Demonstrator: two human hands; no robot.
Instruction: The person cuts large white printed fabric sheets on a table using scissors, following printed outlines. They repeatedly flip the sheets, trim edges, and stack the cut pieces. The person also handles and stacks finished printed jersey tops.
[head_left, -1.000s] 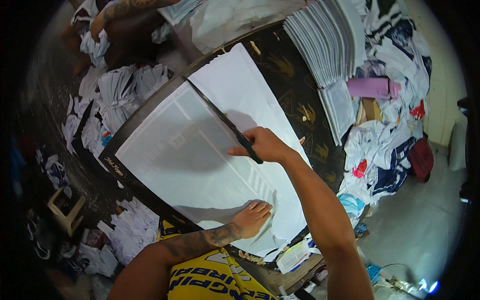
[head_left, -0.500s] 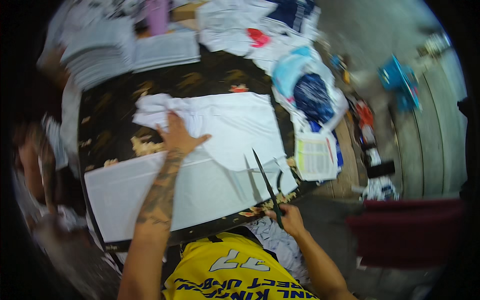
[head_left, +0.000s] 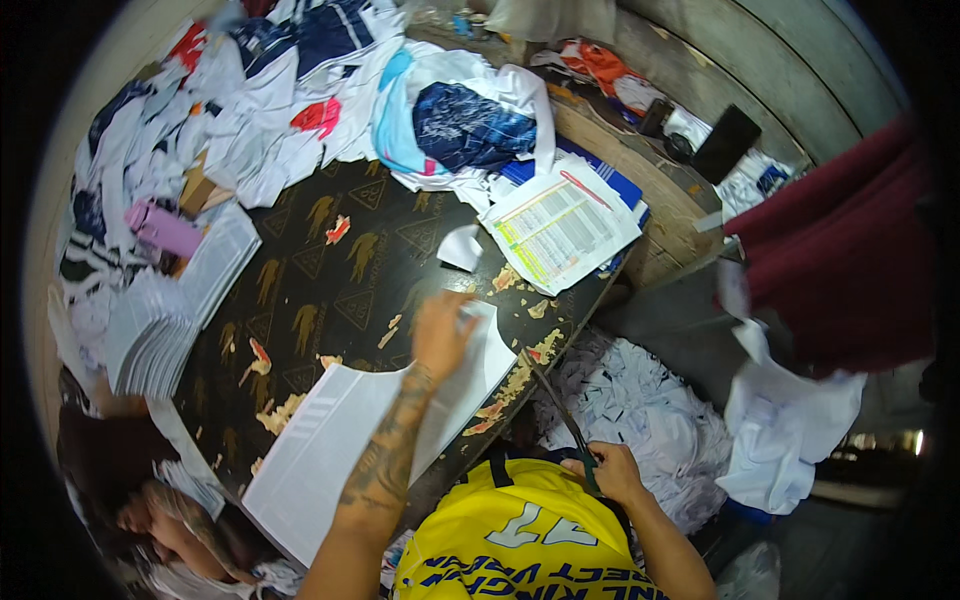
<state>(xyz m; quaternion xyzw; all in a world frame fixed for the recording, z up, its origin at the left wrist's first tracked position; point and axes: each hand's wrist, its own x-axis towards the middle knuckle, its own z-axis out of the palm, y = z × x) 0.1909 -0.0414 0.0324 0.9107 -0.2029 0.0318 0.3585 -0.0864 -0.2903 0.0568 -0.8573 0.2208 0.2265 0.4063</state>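
Note:
My left hand (head_left: 443, 335) is over the narrow end of a white, fabric-like sheet (head_left: 325, 435) on the dark table. Its fingers are bent and somewhat apart, slightly blurred, with nothing visible in them. Curved cuts shape the sheet's far edge. Close to the table's front right edge, my right hand (head_left: 612, 472) grips the green handles of long dark scissors (head_left: 562, 410). Their blades point up and left toward the sheet's corner. Beyond my left hand lies a small white scrap (head_left: 460, 247).
Printed papers (head_left: 560, 225) with a red pen lie at the table's right corner. A stack of white pieces (head_left: 150, 335) and a pink bottle (head_left: 165, 228) stand left. A cutting heap (head_left: 640, 420) lies below; white cloth (head_left: 785, 430) appears beneath maroon fabric (head_left: 830, 240). Another person (head_left: 190, 525) is lower left.
The loose white cloth has left the sheet; a white cloth now shows at right. My left hand has moved toward the sheet's narrow end. The view has turned rightward.

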